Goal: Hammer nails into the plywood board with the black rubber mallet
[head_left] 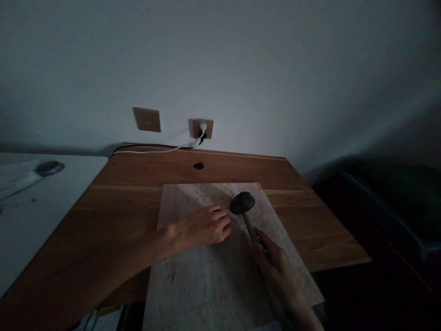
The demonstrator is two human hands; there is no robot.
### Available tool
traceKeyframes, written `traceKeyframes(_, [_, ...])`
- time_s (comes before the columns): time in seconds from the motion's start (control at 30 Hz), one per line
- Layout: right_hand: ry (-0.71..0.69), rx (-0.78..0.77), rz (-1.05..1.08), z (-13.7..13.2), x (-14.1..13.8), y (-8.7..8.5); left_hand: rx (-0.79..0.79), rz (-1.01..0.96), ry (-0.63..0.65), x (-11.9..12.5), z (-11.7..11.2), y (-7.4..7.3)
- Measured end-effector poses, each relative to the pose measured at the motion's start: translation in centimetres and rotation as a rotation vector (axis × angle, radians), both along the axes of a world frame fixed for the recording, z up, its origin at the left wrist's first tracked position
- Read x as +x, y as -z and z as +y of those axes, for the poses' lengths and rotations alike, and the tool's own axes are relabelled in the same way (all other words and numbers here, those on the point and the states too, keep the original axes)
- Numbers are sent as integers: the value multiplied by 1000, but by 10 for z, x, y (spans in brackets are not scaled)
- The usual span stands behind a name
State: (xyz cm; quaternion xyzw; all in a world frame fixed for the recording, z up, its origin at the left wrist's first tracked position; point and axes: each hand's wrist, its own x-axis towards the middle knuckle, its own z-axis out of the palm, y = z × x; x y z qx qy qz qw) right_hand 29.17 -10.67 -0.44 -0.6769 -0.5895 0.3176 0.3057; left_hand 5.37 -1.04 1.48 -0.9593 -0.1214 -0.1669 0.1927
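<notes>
A pale wooden board (206, 280) lies on the brown wooden table (113, 216). My right hand (272, 262) is wrapped round the wooden handle of a mallet (242, 203), whose dark head rests on the board near its far edge. My left hand (206, 226) rests on the board just left of the mallet head, fingers curled together at the tips as if pinching; what they hold is too small to make out. Several small dark specks dot the board's far part.
A white surface (37, 207) adjoins the table on the left, with a round dark disc (49, 168) on it. On the wall are a blank plate (146, 119) and a socket (200, 128) with a plugged white cable. Dark furniture stands at right.
</notes>
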Motion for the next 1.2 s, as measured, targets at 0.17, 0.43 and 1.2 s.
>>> traceKeyframes(0.17, [-24,-31,27,-1,-3,-5,-296,-224,-97,-26,27,1])
traceKeyframes(0.43, [-105,-60,76,0,-21,-17,-922,-643,-415,-71,57,37])
traceKeyframes(1.2, [-282,-60,203,34,-81,-35,-963,-661,-479,-71,53,33])
